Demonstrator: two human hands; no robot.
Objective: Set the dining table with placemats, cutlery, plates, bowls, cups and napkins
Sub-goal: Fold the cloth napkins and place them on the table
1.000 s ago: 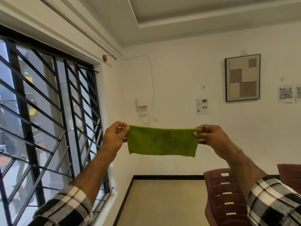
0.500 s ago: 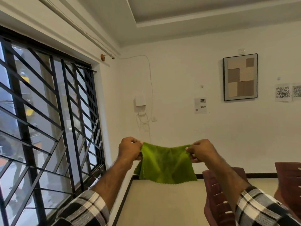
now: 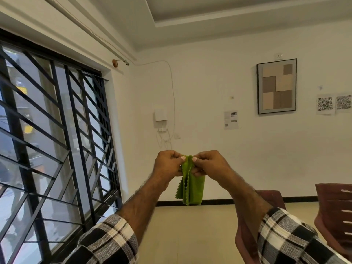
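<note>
Hands have come together: our left hand [image 3: 167, 162] and right hand [image 3: 211, 164] now pinch the green napkin's [image 3: 192, 185] top corners, meeting at twelve o'clock, folding it in half midair; placing it comes next.

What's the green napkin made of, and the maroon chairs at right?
Green napkin: looks like soft matte cloth, possibly felt or microfibre; it hangs in limp folds from the left hand and right hand, with zigzag pinked edges. Maroon chairs: probably moulded plastic; smooth, slightly glossy, slotted backs.
</note>
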